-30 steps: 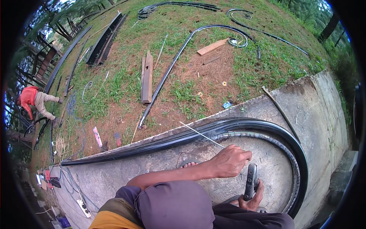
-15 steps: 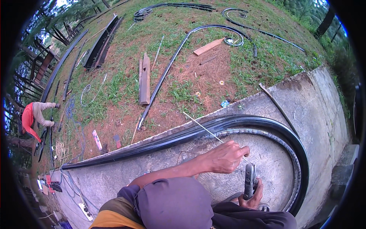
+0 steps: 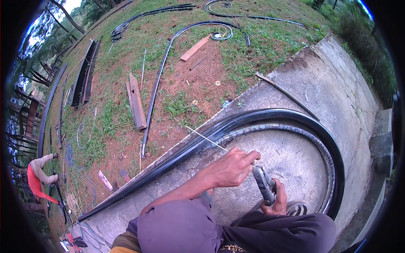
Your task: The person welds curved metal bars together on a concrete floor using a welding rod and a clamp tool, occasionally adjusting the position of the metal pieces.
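My left hand (image 3: 234,168) is closed round a thin pale rod (image 3: 206,138) that looks like a welding rod. One end sticks out to the upper left, over the curved black metal strip; the other meets the head of a dark plier-like clamp (image 3: 263,185). My right hand (image 3: 277,201) grips that clamp low down, beside my knee, with part of the palm hidden behind it. Under both hands lies the concrete slab (image 3: 291,158). A large curved black metal strip (image 3: 274,113) bends around this spot, with a thinner ridged curved bar (image 3: 314,149) inside it.
A loose metal bar (image 3: 289,96) lies on the slab beyond the curve. Wooden beams (image 3: 137,105) and scrolled metal pieces (image 3: 158,80) lie on the grass. At the far left, a person in red (image 3: 34,181) bends over black bars. Cables (image 3: 90,232) run near the slab's lower left.
The view has shifted, so the scene sits further left and lower. Both hands stay on the rod and clamp, close together. The far person remains bent over.
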The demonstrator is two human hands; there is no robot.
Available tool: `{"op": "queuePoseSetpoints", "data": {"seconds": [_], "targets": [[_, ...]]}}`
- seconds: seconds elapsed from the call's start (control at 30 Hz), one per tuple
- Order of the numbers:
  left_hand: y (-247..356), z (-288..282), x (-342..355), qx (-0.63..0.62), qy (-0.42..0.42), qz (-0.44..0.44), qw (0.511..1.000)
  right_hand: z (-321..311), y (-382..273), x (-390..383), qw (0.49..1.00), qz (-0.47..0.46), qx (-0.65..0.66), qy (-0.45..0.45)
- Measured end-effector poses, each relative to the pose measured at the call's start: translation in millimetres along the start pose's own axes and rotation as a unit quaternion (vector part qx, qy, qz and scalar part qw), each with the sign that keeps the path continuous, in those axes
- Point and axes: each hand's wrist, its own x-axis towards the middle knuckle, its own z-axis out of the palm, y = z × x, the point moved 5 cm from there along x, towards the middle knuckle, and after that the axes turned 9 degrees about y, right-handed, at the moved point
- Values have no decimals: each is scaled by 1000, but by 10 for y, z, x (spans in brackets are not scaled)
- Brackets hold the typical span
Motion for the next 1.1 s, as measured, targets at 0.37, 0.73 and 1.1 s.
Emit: {"op": "queuePoseSetpoints", "data": {"seconds": [0.37,0.73,1.1], "targets": [[1270,-1311,-47,-447,88,276,847,-56,286,-102,988,72,98,95],[1566,-1078,-128,-614,-49,95,782,-68,353,-165,985,76,93,123],[1480,-945,-81,-652,-17,104,751,-59,437,-228,968,158,144,129]]}}
